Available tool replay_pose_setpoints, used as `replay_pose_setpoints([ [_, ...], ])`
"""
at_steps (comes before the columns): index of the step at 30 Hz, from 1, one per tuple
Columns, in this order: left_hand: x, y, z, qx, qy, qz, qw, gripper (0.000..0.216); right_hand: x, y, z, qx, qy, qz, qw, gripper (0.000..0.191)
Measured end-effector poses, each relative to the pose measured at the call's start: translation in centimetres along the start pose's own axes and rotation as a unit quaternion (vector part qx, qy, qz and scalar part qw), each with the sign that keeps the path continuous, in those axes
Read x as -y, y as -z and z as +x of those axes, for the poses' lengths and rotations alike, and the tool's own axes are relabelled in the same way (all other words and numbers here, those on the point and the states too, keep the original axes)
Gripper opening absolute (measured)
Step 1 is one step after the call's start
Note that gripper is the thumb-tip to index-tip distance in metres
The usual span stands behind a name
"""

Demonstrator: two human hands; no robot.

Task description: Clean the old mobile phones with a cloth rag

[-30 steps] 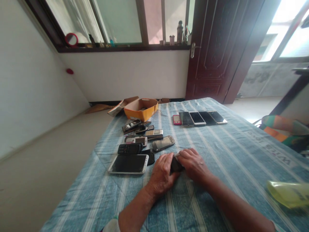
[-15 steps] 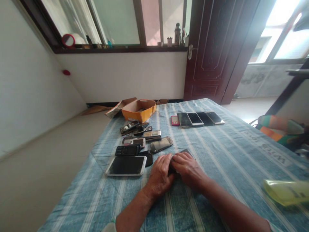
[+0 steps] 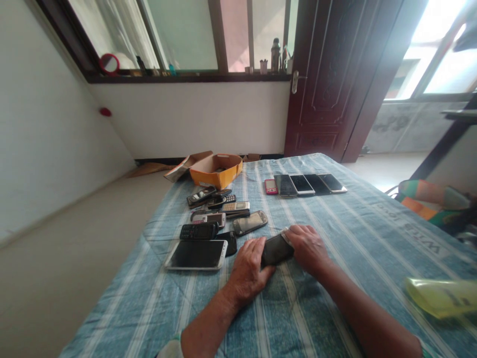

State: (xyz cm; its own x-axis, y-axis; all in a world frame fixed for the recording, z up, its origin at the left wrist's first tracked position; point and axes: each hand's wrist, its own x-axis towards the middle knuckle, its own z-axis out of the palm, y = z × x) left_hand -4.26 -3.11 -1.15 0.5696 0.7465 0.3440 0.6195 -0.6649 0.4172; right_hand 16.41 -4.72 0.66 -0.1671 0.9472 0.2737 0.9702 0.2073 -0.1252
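A dark smartphone (image 3: pixel 278 250) lies tilted between my two hands, low over the striped cloth. My left hand (image 3: pixel 249 266) is wrapped round its left end, thumb along the near edge. At the right end, my right hand (image 3: pixel 306 248) has its fingers closed on the far corner. A small pale bit shows at those fingertips, too small to name. Left of my hands lie a white smartphone (image 3: pixel 196 254), a black keypad phone (image 3: pixel 198 230) and a grey touchscreen phone (image 3: pixel 250 223).
More old phones, one a silver keypad phone (image 3: pixel 236 207), are heaped before an open orange box (image 3: pixel 216 178). Farther right, several smartphones lie in a row beside a pink phone (image 3: pixel 271 187). A yellow see-through packet (image 3: pixel 439 298) rests at the right on the tablecloth (image 3: pixel 357 308).
My right hand has slid right and away from my left hand, uncovering the dark smartphone's face. My left hand has stayed nearly in place.
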Motion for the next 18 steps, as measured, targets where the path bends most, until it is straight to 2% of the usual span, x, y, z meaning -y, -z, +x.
replay_pose_setpoints([
  [3,0.1,-0.1,0.0,-0.002,0.0,0.002,1.0,0.065,-0.7,-0.2,0.0,-0.026,-0.038,0.002,0.999,0.031],
  [5,0.2,-0.2,-0.1,-0.006,-0.003,0.001,1.0,0.065,-0.5,-0.5,-0.1,-0.07,-0.019,0.036,0.997,0.033],
  [8,0.5,-0.4,-0.1,-0.011,-0.018,-0.007,1.0,0.065,1.1,-0.9,-0.3,-0.117,0.106,0.119,0.98,0.03],
  [10,0.6,-0.5,-0.2,-0.015,-0.023,-0.012,1.0,0.066,2.4,-1.2,-0.4,-0.11,0.183,0.145,0.966,0.024],
  [12,0.6,-0.6,-0.2,-0.019,-0.021,-0.011,1.0,0.066,3.2,-1.3,-0.4,-0.093,0.213,0.132,0.964,0.017],
  [14,0.5,-0.6,-0.1,-0.017,-0.016,-0.007,1.0,0.066,3.1,-1.2,-0.3,-0.079,0.194,0.093,0.973,0.016],
  [18,0.3,-0.4,-0.1,-0.008,-0.008,-0.003,1.0,0.067,1.2,-0.8,-0.1,-0.058,0.098,0.032,0.993,0.017],
])
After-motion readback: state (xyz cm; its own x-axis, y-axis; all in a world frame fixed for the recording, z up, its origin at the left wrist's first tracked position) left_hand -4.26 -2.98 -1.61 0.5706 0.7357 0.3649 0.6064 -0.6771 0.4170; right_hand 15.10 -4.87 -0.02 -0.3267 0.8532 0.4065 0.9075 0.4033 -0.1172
